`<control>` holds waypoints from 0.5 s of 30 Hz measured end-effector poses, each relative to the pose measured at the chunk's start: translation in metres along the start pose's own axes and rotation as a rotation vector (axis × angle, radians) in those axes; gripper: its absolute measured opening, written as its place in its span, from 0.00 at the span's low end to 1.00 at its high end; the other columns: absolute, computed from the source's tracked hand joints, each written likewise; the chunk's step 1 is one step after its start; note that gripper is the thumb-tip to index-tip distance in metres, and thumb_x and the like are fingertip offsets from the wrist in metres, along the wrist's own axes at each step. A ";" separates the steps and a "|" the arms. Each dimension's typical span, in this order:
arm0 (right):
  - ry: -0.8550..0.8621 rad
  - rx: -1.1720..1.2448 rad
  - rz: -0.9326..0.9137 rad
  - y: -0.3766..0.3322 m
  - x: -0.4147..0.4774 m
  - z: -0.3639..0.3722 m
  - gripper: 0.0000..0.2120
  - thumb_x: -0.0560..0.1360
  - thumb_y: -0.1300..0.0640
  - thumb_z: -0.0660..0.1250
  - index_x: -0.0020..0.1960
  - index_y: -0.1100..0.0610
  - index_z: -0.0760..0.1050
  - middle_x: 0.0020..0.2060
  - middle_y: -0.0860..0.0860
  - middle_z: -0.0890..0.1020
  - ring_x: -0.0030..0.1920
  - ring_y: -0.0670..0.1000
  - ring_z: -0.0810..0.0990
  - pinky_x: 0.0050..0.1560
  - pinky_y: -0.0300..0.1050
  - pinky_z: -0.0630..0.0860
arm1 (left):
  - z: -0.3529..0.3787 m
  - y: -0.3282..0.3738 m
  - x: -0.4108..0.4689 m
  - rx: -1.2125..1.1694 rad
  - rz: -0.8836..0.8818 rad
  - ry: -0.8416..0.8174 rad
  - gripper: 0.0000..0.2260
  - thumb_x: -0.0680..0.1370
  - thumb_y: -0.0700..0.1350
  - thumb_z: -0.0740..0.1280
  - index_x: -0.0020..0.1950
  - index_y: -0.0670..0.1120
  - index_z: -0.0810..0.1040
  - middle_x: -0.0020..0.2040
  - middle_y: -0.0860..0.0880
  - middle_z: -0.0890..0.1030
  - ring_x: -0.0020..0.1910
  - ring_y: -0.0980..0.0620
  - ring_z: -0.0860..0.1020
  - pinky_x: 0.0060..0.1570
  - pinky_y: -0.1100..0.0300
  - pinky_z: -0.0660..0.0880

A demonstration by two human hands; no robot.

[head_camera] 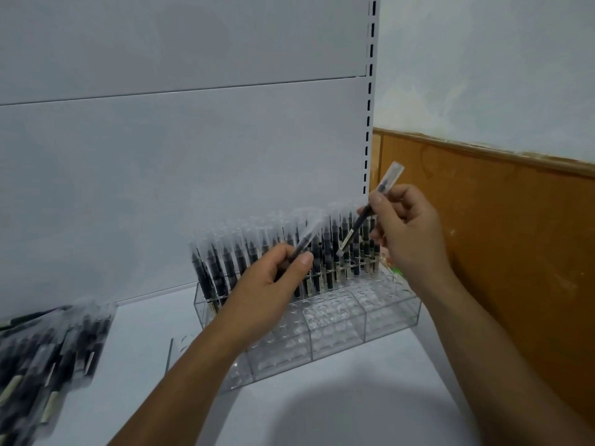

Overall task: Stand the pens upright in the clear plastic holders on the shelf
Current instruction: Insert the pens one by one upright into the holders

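Both hands are apart above the clear holder (386,313) on the shelf (322,413): my left hand (273,278) grips a pen (306,238) slanting up-right, my right hand (405,233) pinches a second pen (355,226), cap up-right, tail toward the standing pens (225,268) in the back rows. Loose pens (42,355) at left look blurred, cut off.

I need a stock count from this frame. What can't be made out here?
Head view:
Loose pens, lower left: motion-blurred, cut by the frame edge.
Standing pens: back rows overlap, partly behind the left hand and right hand; print too small.
Clear holder: left sockets hidden by the left forearm.
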State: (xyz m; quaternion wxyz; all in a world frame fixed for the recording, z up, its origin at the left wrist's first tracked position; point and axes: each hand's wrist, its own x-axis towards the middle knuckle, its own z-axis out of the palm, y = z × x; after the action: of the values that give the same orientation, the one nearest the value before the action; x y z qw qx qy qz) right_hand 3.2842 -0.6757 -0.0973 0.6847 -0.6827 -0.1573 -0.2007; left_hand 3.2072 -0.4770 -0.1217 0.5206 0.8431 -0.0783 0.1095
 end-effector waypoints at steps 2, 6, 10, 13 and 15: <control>-0.034 -0.141 -0.048 0.004 0.000 0.002 0.05 0.78 0.53 0.66 0.48 0.54 0.75 0.37 0.51 0.82 0.31 0.46 0.79 0.32 0.43 0.77 | 0.001 -0.001 0.000 0.027 -0.012 -0.014 0.11 0.74 0.65 0.61 0.46 0.60 0.75 0.34 0.61 0.75 0.31 0.64 0.71 0.35 0.66 0.70; -0.083 -0.350 -0.104 0.009 -0.002 0.005 0.07 0.77 0.50 0.67 0.49 0.54 0.76 0.37 0.48 0.81 0.35 0.53 0.80 0.37 0.58 0.80 | 0.001 -0.003 0.001 0.041 -0.005 -0.030 0.03 0.77 0.58 0.64 0.45 0.62 0.76 0.34 0.64 0.75 0.30 0.65 0.71 0.30 0.71 0.71; -0.189 -0.517 -0.125 0.017 -0.003 0.007 0.06 0.77 0.48 0.68 0.44 0.49 0.75 0.32 0.43 0.77 0.31 0.42 0.74 0.33 0.45 0.73 | 0.001 -0.004 0.002 0.052 0.002 -0.030 0.03 0.77 0.58 0.64 0.46 0.62 0.76 0.34 0.63 0.75 0.30 0.64 0.71 0.33 0.68 0.71; -0.313 -0.634 -0.075 0.020 -0.005 0.008 0.06 0.76 0.47 0.69 0.43 0.47 0.76 0.33 0.43 0.78 0.35 0.43 0.75 0.37 0.46 0.75 | 0.002 -0.005 0.002 0.054 0.008 -0.025 0.03 0.77 0.58 0.65 0.46 0.61 0.76 0.34 0.62 0.75 0.30 0.64 0.71 0.33 0.66 0.70; -0.311 -0.649 -0.072 0.020 -0.004 0.007 0.06 0.75 0.46 0.69 0.43 0.48 0.76 0.33 0.43 0.78 0.36 0.44 0.76 0.38 0.48 0.76 | 0.002 -0.006 0.002 0.056 0.018 -0.026 0.03 0.77 0.57 0.65 0.46 0.61 0.76 0.34 0.61 0.74 0.31 0.64 0.71 0.33 0.67 0.70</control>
State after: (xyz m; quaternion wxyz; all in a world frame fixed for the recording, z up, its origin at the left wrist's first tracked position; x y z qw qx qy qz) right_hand 3.2907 -0.6683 -0.1165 0.3927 -0.8810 -0.2114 -0.1580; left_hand 3.2111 -0.4760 -0.1266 0.4949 0.8579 -0.0898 0.1053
